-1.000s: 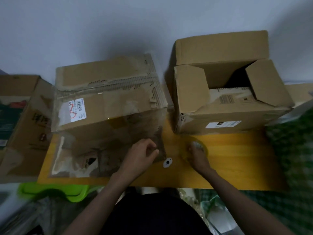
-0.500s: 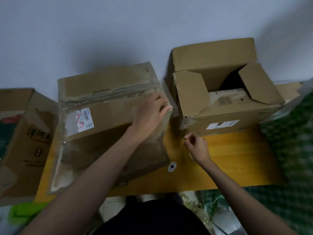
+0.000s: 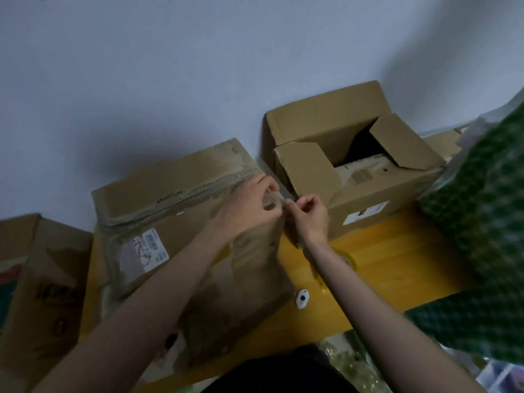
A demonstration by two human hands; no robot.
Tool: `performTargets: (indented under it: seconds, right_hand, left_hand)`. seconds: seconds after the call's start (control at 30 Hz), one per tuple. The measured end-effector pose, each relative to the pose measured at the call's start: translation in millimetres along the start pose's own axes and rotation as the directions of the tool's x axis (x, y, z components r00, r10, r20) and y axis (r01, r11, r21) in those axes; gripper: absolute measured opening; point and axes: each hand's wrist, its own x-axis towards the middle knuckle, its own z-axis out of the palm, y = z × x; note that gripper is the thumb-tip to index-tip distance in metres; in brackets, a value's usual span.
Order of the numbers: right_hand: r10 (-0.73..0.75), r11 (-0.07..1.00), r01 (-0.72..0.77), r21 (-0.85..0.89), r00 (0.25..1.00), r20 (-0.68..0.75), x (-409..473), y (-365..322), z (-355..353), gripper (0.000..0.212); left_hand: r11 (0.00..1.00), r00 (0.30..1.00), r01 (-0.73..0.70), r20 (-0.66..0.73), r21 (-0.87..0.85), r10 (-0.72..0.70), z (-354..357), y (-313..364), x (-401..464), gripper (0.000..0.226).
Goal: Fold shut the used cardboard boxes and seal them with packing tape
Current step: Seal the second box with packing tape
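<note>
Both your hands meet at the worn box point(image 3: 181, 222) corner.
Left hand point(image 3: 249, 205) grips its torn edge; right hand point(image 3: 307, 215) pinches there, content unclear. Open box point(image 3: 368, 194) just right.

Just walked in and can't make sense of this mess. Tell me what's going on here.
A person is sealing used cardboard boxes on a yellow table. Both hands meet at the top right corner of the worn, closed box: the left hand presses on the corner while the right hand pinches what looks like a strip of tape there. The tape roll lies on the table beside the right forearm. The box behind has its flaps open, not yet folded.
</note>
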Motion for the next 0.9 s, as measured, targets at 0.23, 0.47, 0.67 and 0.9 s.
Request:
performTargets:
  seconds: [0.23, 0.47, 0.67, 0.9]
  right_hand:
    - [0.141, 0.988, -0.132, 0.085, 0.985, -0.103, -1.8, -1.5, 17.3, 0.028]
    - [0.187, 0.975, -0.170, 0.141, 0.975, -0.119, -1.1, 0.1, 19.6, 0.029]
    - [0.266, 0.938, -0.252, 0.237, 0.964, -0.026, 5.5, -2.0, 16.9, 0.030]
    - [0.365, 0.847, -0.368, 0.383, 0.927, 0.082, 5.5, 2.2, 11.5, 0.020]
  left_hand:
    - [0.985, 0.982, 0.173, -0.079, 0.016, -0.172, -26.0, -79.7, 53.6, 0.031]
    - [0.968, 0.972, 0.234, 0.006, 0.093, -0.236, -30.8, -112.4, 103.3, 0.030]
    - [0.927, 0.933, 0.360, -0.039, 0.102, -0.358, -30.3, -116.3, 122.7, 0.034]
    - [0.855, 0.849, 0.508, -0.106, -0.103, -0.518, -29.2, -110.3, 132.6, 0.013]
